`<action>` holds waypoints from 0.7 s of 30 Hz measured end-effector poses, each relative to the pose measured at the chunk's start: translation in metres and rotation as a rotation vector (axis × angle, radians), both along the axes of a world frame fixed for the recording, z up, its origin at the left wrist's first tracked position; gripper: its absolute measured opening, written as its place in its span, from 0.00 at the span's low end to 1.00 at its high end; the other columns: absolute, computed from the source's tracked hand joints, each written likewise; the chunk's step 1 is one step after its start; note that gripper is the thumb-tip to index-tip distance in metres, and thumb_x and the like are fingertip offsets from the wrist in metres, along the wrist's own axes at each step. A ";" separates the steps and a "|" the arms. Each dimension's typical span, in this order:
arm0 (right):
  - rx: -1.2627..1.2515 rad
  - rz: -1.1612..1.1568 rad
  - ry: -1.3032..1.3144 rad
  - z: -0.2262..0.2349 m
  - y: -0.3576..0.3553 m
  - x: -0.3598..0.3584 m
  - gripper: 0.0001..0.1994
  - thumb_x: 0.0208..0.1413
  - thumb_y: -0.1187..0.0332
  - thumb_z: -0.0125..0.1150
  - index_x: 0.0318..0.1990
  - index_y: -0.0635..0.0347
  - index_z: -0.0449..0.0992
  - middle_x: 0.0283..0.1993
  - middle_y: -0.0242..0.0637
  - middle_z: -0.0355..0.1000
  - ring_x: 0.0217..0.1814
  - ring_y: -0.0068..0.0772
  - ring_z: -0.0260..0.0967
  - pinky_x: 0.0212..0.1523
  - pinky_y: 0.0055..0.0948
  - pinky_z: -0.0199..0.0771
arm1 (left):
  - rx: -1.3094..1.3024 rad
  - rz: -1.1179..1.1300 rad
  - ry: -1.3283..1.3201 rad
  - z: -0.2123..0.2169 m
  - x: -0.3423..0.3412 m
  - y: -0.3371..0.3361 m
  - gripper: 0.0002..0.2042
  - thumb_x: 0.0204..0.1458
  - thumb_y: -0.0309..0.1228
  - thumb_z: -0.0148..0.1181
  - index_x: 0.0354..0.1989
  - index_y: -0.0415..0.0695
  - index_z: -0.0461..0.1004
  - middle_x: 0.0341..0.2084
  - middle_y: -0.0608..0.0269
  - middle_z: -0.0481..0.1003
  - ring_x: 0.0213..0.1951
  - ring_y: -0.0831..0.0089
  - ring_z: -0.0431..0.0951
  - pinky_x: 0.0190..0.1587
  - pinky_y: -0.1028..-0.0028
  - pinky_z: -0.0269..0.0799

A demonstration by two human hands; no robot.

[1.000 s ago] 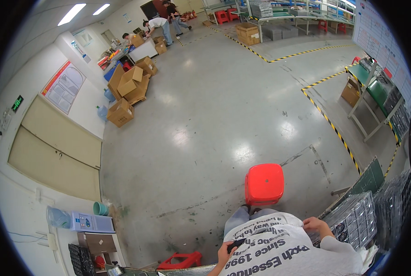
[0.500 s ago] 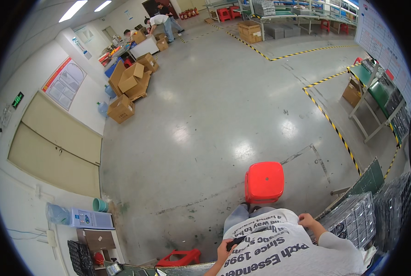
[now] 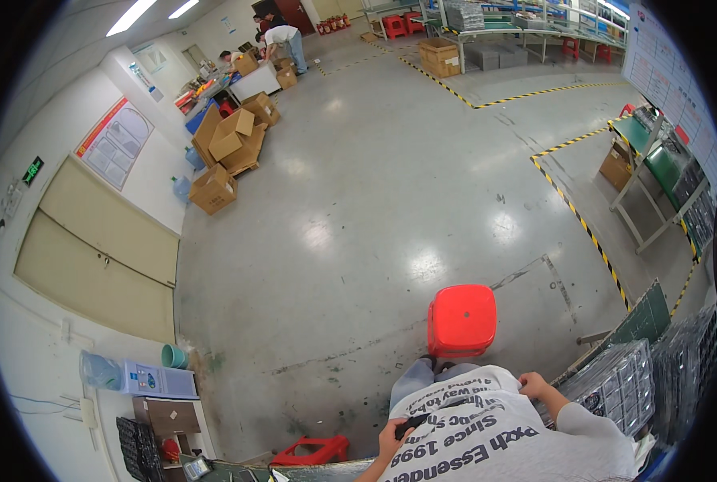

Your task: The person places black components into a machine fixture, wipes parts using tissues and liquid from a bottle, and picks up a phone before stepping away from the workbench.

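At the lower edge my left hand (image 3: pixel 392 441) is closed around a small black object (image 3: pixel 411 425), held against my grey printed T-shirt (image 3: pixel 487 418). The object's kind is too small to tell. My right hand (image 3: pixel 530 385) rests at the hem of the shirt, its fingers curled in; whatever they hold, if anything, is hidden. Just beyond my feet stands a red plastic stool (image 3: pixel 464 320), touched by neither hand.
Stacked clear plastic trays (image 3: pixel 611 386) stand close on my right by a green board (image 3: pixel 643 317). Another red stool (image 3: pixel 314 451) is at lower left. Cardboard boxes (image 3: pixel 234 138) line the left wall. Yellow-black tape (image 3: pixel 577 201) marks the floor. People (image 3: pixel 285 42) bend over a far table.
Both my hands stay in place, and the view shifts very slightly. Far off, the person in dark clothing has moved left, behind the one in white.
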State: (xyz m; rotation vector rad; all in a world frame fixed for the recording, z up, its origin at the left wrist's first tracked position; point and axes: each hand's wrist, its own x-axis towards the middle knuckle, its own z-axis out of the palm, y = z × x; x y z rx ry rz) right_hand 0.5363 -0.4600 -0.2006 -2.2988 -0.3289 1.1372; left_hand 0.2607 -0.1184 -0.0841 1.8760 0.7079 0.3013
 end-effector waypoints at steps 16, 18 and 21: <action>0.043 0.161 -0.095 0.019 0.019 -0.004 0.11 0.32 0.71 0.62 0.29 0.61 0.73 0.23 0.39 0.72 0.25 0.36 0.71 0.29 0.31 0.71 | 0.047 -0.034 0.047 0.005 -0.009 0.006 0.15 0.43 0.33 0.67 0.36 0.41 0.71 0.29 0.57 0.76 0.31 0.66 0.78 0.35 0.74 0.72; 0.059 0.116 -0.092 0.018 0.023 -0.006 0.11 0.33 0.70 0.62 0.28 0.61 0.72 0.23 0.41 0.72 0.26 0.38 0.71 0.30 0.32 0.70 | 0.028 -0.026 0.017 0.002 -0.005 0.008 0.15 0.43 0.33 0.67 0.37 0.41 0.71 0.28 0.57 0.76 0.31 0.66 0.78 0.34 0.74 0.72; 0.006 0.094 -0.098 0.009 0.025 -0.007 0.12 0.33 0.67 0.64 0.27 0.62 0.72 0.25 0.43 0.73 0.27 0.41 0.71 0.30 0.32 0.69 | -0.022 -0.013 0.075 0.008 -0.004 0.014 0.14 0.44 0.33 0.66 0.37 0.42 0.71 0.27 0.57 0.76 0.30 0.66 0.78 0.34 0.75 0.71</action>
